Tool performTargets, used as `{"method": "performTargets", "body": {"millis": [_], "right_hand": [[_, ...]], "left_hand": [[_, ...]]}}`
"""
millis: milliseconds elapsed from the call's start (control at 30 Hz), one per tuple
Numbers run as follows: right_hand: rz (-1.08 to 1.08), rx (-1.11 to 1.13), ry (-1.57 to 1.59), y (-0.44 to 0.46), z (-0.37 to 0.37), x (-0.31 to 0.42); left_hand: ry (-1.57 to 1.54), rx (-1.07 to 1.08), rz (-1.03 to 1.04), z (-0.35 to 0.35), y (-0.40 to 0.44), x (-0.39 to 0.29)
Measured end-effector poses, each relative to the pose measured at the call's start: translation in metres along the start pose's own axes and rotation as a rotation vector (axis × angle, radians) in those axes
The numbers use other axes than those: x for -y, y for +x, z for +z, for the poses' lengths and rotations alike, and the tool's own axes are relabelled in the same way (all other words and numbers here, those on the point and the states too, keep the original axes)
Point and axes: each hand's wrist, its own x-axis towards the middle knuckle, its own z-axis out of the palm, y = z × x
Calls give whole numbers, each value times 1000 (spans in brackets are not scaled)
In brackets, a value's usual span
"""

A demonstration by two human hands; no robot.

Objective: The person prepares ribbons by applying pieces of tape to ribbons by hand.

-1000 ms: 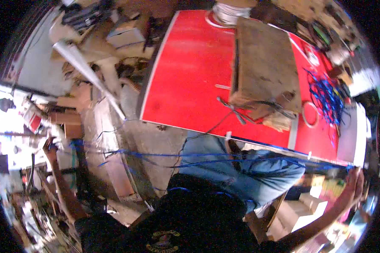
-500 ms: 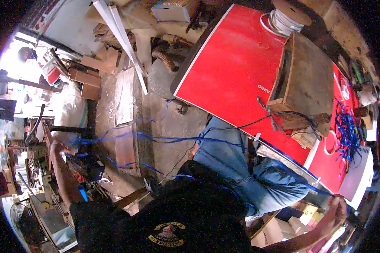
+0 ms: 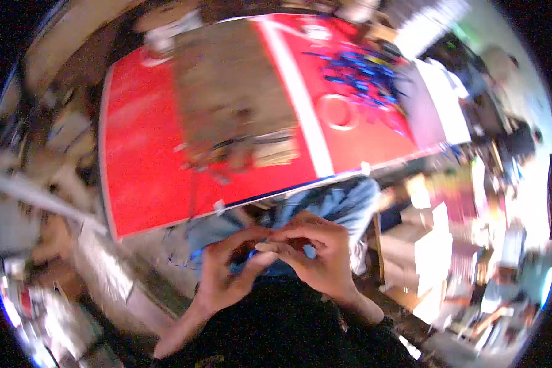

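Your left hand (image 3: 214, 276) and right hand (image 3: 329, 264) meet fingertip to fingertip — each grip pinched closed on a thin blue strip (image 3: 252, 253), blurred between them. Beyond, a tangled heap of shiny blue strips (image 3: 363, 76) lies on the red, white-edged table (image 3: 138, 122), right of a brown wooden box (image 3: 227, 86).

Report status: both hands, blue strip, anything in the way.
Left hand and right hand touching at the fingers. Blue strip visible by left hand; grip unclear. Red board beyond, nothing seen blocking.
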Motion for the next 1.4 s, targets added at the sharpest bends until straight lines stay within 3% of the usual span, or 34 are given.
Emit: {"method": "performTargets", "body": {"millis": [33, 67, 100, 133, 167, 300, 433, 533, 567, 600, 667, 700, 767, 833, 1067, 1167, 1200, 1300, 1367, 1400], "right_hand": [[128, -38, 82, -3, -6, -8], [157, -123, 164, -6, -18, -16], [194, -226, 18, 3, -42, -26], [138, -367, 62, 4, -60, -41], [301, -464, 13, 5, -80, -48], [248, -644, 1, 28, -134, -95], [327, -617, -137, 42, -144, -98], [243, -646, -288, 44, -142, -108], [123, -646, -199, 40, -148, -131], [128, -643, -304, 37, -148, -131], [96, -681, -199, 36, -144, -136], [49, -624, -230, 38, -140, -121], [170, -638, -277, 38, -142, -130], [-10, -530, -175, 39, -148, -140], [201, -606, -296, 39, -146, -133], [109, -608, -545, 41, -139, -112], [69, -605, -874, 44, -127, -87], [-37, -615, -809, 42, -77, -7], [-317, -293, -696, 37, -53, 26], [-355, -168, -535, 44, -41, 36]], "left_hand": [[63, -117, -74, 2, 1, 8], [51, -72, -61, 2, -1, 13], [141, -107, -65, 0, 11, 21], [238, -172, -87, 0, 11, 24], [233, -160, -84, -5, 11, 26], [342, -177, -158, -34, 18, 35], [438, -230, -116, -50, 13, 49], [450, -283, -211, -54, 5, 55], [460, -299, -227, -52, 2, 62], [485, -330, -256, -52, -5, 64], [512, -372, -175, -50, -5, 63], [499, -362, -236, -51, -5, 56], [491, -369, -312, -56, -2, 54], [483, -366, -244, -54, 1, 53], [539, -437, -183, -51, 1, 62], [437, -397, -207, -50, 1, 53], [432, -404, -203, -48, 4, 47], [267, -354, -104, -46, 11, 12], [207, -220, -50, -46, 20, -8], [106, -211, -39, -45, 22, -12]]}}
